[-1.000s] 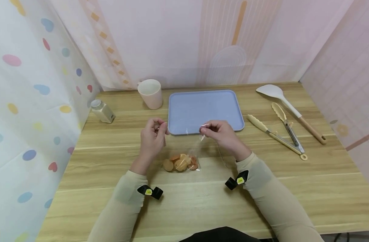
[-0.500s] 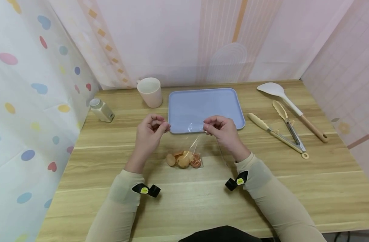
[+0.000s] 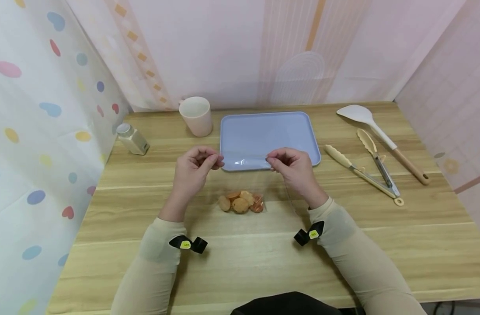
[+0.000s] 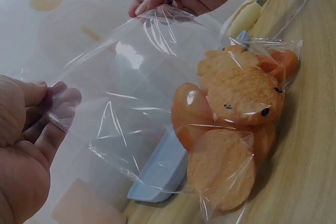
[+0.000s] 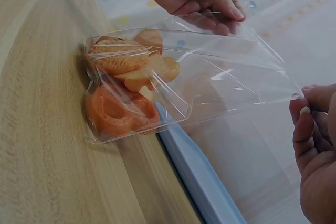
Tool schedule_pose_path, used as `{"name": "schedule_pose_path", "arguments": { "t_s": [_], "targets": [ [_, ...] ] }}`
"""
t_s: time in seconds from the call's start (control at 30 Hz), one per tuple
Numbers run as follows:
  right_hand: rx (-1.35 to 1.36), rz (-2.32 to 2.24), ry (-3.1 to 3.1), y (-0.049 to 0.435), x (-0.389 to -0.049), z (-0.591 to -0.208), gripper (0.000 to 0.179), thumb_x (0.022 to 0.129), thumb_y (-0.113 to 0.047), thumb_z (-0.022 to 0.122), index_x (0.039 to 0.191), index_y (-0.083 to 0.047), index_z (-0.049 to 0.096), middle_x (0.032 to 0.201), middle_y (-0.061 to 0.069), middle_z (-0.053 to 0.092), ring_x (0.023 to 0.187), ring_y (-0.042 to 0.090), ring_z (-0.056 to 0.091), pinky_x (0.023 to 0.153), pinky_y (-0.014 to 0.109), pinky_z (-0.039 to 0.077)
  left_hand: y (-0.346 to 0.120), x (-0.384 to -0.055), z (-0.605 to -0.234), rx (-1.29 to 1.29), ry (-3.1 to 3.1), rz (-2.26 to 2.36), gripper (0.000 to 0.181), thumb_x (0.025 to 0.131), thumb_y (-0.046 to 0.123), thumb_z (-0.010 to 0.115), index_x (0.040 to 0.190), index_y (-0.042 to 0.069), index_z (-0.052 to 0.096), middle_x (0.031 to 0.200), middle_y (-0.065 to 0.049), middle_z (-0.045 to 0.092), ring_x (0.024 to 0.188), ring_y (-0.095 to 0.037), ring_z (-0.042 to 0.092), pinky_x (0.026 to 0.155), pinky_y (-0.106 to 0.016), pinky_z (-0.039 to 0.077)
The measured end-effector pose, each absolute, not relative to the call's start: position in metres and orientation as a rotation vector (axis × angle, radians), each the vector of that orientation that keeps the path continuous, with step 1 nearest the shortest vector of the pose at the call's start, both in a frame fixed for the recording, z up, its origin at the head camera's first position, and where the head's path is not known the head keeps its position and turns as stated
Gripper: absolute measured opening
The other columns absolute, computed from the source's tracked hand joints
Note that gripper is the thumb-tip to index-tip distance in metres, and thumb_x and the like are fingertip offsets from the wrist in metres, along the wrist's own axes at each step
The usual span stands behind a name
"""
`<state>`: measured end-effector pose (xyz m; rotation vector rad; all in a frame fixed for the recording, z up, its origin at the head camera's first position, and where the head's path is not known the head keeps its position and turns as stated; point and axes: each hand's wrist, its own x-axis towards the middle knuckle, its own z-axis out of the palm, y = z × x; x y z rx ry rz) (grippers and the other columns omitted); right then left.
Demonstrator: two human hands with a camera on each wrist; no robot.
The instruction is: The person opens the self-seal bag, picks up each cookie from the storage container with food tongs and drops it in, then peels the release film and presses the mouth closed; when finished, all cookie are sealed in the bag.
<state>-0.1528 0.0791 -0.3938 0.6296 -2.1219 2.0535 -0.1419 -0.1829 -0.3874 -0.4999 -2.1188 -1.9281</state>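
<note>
A clear plastic bag [image 4: 126, 103] holds several orange-brown biscuits [image 3: 241, 204], most of them round, and a redder piece with holes [image 5: 113, 111]. Its filled bottom rests on the wooden table, while the empty upper film rises between both hands. My left hand [image 3: 193, 169] pinches one top corner between thumb and fingers. At the opposite corner, my right hand [image 3: 294, 171] pinches the film the same way. The bag's top edge stretches fairly straight from one hand to the other. In the wrist views the biscuits lie heaped together at the bottom.
Beyond the hands lies a blue tray [image 3: 269, 131]. A pale pink mug [image 3: 196, 117] and a seasoning jar [image 3: 133, 139] stand back left. Cream tongs [image 3: 363, 177] and a white turner [image 3: 381, 138] with a wooden handle lie on the right.
The bag's film, loose near my right hand a second ago, is now drawn wide between both hands. My hands have shifted slightly forward, and the biscuits slightly right.
</note>
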Motion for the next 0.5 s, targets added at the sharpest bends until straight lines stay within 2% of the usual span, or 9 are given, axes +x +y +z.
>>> {"name": "schedule_pose_path", "arguments": {
  "t_s": [0.1, 0.23, 0.33, 0.5],
  "targets": [
    [0.635, 2.019, -2.129, 0.08, -0.153, -0.393, 0.008, 0.087, 0.008, 0.065, 0.092, 0.014, 0.066, 0.073, -0.003, 0.065, 0.062, 0.033, 0.058, 0.055, 0.023, 0.05, -0.187, -0.144, -0.391, -0.536, -2.121, -1.931, 0.011, 0.092, -0.006, 0.059, 0.099, -0.014, 0.059, 0.087, -0.024, 0.069, 0.073, -0.018, 0.07, 0.067, -0.028, 0.057],
    [0.653, 1.976, -2.123, 0.081, -0.153, -0.392, 0.009, 0.086, 0.009, 0.065, 0.094, 0.014, 0.066, 0.074, 0.012, 0.066, 0.061, 0.025, 0.059, 0.054, 0.021, 0.048, -0.193, -0.148, -0.4, -0.614, -2.14, -1.885, 0.015, 0.092, -0.004, 0.06, 0.103, -0.013, 0.06, 0.089, -0.024, 0.07, 0.071, -0.018, 0.071, 0.064, -0.03, 0.057],
    [0.682, 1.97, -2.114, 0.082, -0.152, -0.391, 0.011, 0.085, 0.011, 0.064, 0.096, 0.013, 0.066, 0.078, 0.023, 0.065, 0.062, 0.03, 0.059, 0.055, 0.021, 0.048, -0.196, -0.147, -0.398, -0.64, -2.167, -1.875, 0.02, 0.092, -0.003, 0.06, 0.108, -0.015, 0.059, 0.09, -0.025, 0.069, 0.072, -0.018, 0.071, 0.064, -0.031, 0.057],
    [0.727, 1.975, -2.109, 0.084, -0.152, -0.39, 0.011, 0.085, 0.013, 0.063, 0.096, 0.013, 0.066, 0.078, 0.019, 0.067, 0.063, 0.025, 0.06, 0.055, 0.023, 0.049, -0.199, -0.146, -0.396, -0.634, -2.21, -1.909, 0.022, 0.093, 0.0, 0.06, 0.111, -0.013, 0.06, 0.091, -0.022, 0.07, 0.072, -0.018, 0.071, 0.064, -0.031, 0.057]
  ]
}}
